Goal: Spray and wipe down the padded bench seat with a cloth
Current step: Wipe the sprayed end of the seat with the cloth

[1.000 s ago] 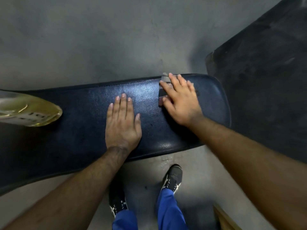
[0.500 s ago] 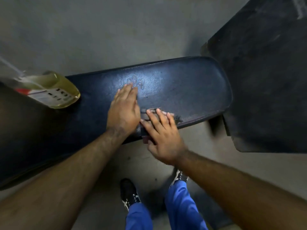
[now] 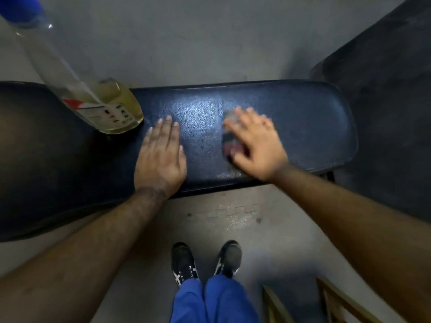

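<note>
Soft, limp cloth (image 3: 229, 142) lay pinned under the right hand (image 3: 255, 144), fingers (image 3: 242, 116) spread flat; left hand (image 3: 161, 157) open, bracing the slick wet counter (image 3: 303, 127). Best bunched beneath the palm.

Left hand (image 3: 161, 157) flat, fingers together; right hand (image 3: 255, 142) splayed, blurred.

The floor (image 3: 186, 43) is grey concrete, smooth and dull beyond the hands, with a faint shadow running across it. Below the hands, nearer the person, a patch of it (image 3: 233, 215) shines wet and bears a faint zigzag print with two dark specks. To the right of the hands lies a dark, rough mat (image 3: 384, 101), its edge slanting away toward the upper right. At the lower right, well below the hands, a wooden frame (image 3: 335, 299) shows pale slats. The light is dim overall.
</note>
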{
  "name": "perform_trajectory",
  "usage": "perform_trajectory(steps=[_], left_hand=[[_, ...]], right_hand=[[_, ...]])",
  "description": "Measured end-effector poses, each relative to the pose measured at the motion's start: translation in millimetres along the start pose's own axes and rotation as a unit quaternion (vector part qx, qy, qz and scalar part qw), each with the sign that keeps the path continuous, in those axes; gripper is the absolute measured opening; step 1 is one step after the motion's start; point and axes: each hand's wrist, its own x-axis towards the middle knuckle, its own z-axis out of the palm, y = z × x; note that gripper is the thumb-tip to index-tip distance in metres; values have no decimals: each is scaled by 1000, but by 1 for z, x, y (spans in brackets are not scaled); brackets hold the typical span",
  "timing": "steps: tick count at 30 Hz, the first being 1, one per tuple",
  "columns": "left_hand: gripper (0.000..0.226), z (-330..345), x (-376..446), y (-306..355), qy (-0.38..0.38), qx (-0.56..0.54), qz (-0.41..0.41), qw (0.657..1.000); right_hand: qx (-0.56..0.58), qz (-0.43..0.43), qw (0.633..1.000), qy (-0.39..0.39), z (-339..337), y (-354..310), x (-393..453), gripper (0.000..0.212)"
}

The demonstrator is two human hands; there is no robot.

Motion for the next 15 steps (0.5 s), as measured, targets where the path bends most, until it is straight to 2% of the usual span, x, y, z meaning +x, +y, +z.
perform_trajectory(steps=[1, 2, 3, 4, 5, 6, 7, 8, 9, 11, 12, 13, 15], left_hand=[[57, 1, 0, 0, 1, 5, -3, 1000], [58, 1, 0, 0, 3, 7, -4, 1000], [58, 1, -1, 0, 4, 7, -4, 1000], [58, 1, -1, 0, 3, 7, -2, 1000], [58, 1, -1, 0, 1, 8, -1, 1000], [57, 0, 0, 0, 1, 8, -1, 1000], [57, 1, -1, -1, 5, 9, -2, 1000], [57, 1, -1, -1, 11, 10, -1, 1000], [56, 2, 0, -1, 15, 10, 0, 1000], [56, 4, -1, -1, 15, 13, 0, 1000], [56, 3, -1, 0, 15, 15, 0, 1000], [56, 3, -1, 0, 16, 18, 0, 1000], [57, 2, -1, 0, 14, 20, -1, 1000]], right_hand=[[8, 119, 992, 30, -1, -1, 15, 75], [12, 202, 978, 47, 2, -14, 29, 76], [11, 213, 976, 49, 5, -31, 39, 77], [13, 157, 987, 29, 5, -47, 44, 77], [9, 59, 998, -5, 6, -54, 44, 77], [-9, -43, 998, -40, 4, -49, 46, 76], [-27, -106, 992, -57, -2, -34, 55, 76], [-32, -108, 992, -52, -9, -19, 69, 77], [-28, -52, 998, -31, -12, -6, 85, 79], [-2, 132, 991, 5, -11, -6, 103, 79], [-6, 153, 988, 18, -7, -20, 103, 76], [-1, 111, 994, 21, -4, -34, 98, 74], [2, -73, 997, -15, 2, -47, 77, 72]])
